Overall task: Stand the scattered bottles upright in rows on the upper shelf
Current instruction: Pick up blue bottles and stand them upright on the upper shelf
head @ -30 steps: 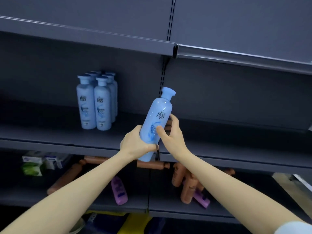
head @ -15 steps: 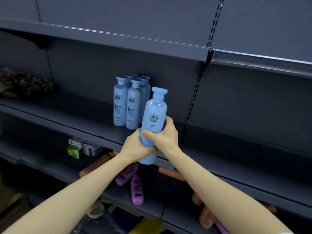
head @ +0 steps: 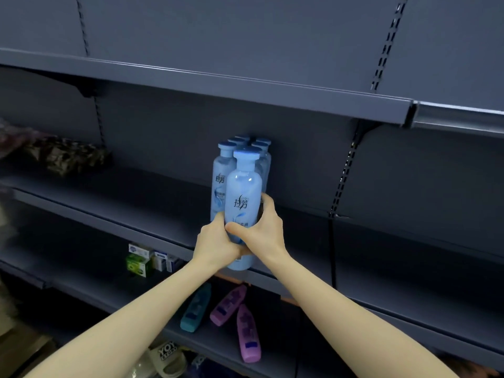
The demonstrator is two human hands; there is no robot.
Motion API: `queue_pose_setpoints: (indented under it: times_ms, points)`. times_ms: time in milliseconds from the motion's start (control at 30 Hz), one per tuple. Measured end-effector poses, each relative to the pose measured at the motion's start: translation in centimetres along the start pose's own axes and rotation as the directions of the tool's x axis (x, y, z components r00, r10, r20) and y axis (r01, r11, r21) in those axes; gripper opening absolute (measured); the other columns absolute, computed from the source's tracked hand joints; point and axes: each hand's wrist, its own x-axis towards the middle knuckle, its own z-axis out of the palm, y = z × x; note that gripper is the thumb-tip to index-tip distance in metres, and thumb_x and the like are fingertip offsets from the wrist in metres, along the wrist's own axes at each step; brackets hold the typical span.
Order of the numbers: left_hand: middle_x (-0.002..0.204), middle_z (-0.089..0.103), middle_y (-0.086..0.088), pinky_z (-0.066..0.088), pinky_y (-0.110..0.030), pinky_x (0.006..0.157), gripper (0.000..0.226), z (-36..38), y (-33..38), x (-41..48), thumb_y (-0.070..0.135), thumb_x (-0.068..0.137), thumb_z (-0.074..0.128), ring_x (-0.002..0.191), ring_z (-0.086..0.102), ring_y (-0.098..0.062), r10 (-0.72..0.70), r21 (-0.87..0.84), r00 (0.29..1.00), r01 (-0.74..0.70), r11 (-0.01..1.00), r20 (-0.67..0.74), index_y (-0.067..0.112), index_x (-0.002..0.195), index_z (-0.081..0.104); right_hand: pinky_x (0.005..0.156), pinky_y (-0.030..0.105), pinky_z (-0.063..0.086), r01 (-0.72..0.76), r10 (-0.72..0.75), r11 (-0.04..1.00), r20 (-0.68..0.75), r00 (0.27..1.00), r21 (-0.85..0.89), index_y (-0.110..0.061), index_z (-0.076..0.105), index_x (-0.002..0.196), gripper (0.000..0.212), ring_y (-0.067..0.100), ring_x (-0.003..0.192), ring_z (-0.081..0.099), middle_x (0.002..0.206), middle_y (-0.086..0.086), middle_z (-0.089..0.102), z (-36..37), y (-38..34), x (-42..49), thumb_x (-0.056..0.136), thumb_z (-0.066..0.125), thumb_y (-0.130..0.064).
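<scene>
Both hands, left hand and right hand, grip the blue shampoo bottle upright just before the standing row; a careless push could topple them.

You count 1 held blue bottle | 5 standing blue bottles, going by the caps you can see | 2 purple bottles lying flat | 1 teal bottle | 2 hands: left hand, right hand | at least 3 small boxes, blurred | 1 white slipper
</scene>
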Motion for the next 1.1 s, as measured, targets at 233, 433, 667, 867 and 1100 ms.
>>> queue_pose_setpoints:
  times_ms: [233,433,667,867,1100]
  points:
    - [0.092,0.065,0.004,0.057,-0.036,0.071,0.066,-2.9,-3.3,4.8,0.030,0.054,0.086,0.078,0.066,-0.016,-0.009,-0.035,0.999,0.010,0.999,0.040,0.018,0.108,0.050,0.092,0.040,0.048,0.006,0.022,0.932,0.073,0.997,-0.362,-0.021,0.052,0.126,0.057,0.021,0.112,0.054,0.122,-0.001,0.059,2.7,1.7,2.5,0.080,0.050,-0.054]
    - [0.095,0.061,0.003,0.052,-0.032,0.073,0.061,-3.5,-5.6,7.8,0.024,0.057,0.086,0.085,0.061,-0.018,0.026,-0.042,0.998,-0.024,0.999,0.053,0.015,0.104,0.049,0.104,0.041,0.033,-0.073,0.182,0.609,0.049,0.982,-0.790,-0.021,0.038,0.140,0.050,0.028,0.129,0.035,0.144,0.004,0.039,3.1,5.1,2.6,0.097,0.039,-0.045]
    - [0.099,0.062,-0.001,0.053,-0.037,0.076,0.065,-3.5,-7.5,9.9,0.025,0.057,0.087,0.092,0.062,-0.024,0.039,-0.031,0.991,-0.035,0.999,0.129,0.012,0.109,0.050,0.103,0.042,0.033,-0.174,0.239,0.521,-0.053,0.970,-0.836,-0.020,0.041,0.138,0.047,0.029,0.127,0.035,0.140,0.005,0.041,4.4,5.7,2.9,0.097,0.038,-0.044]
    - [0.107,0.061,-0.005,0.045,-0.029,0.072,0.068,-3.3,-8.3,10.5,0.021,0.061,0.086,0.099,0.060,-0.027,0.071,-0.074,0.985,-0.060,0.995,0.160,0.010,0.115,0.047,0.104,0.041,0.032,-0.223,0.265,0.496,-0.098,0.959,-0.839,-0.019,0.039,0.140,0.049,0.030,0.129,0.034,0.142,0.006,0.040,5.4,6.0,2.5,0.098,0.037,-0.044]
    - [0.112,0.059,-0.007,0.043,-0.028,0.074,0.068,-3.7,-8.7,10.9,0.019,0.062,0.085,0.102,0.058,-0.026,0.124,-0.078,0.971,-0.110,0.991,0.207,0.008,0.117,0.047,0.106,0.041,0.030,-0.270,0.282,0.487,-0.143,0.949,-0.831,-0.019,0.037,0.142,0.050,0.029,0.132,0.032,0.144,0.007,0.039,5.9,5.9,2.0,0.098,0.037,-0.043]
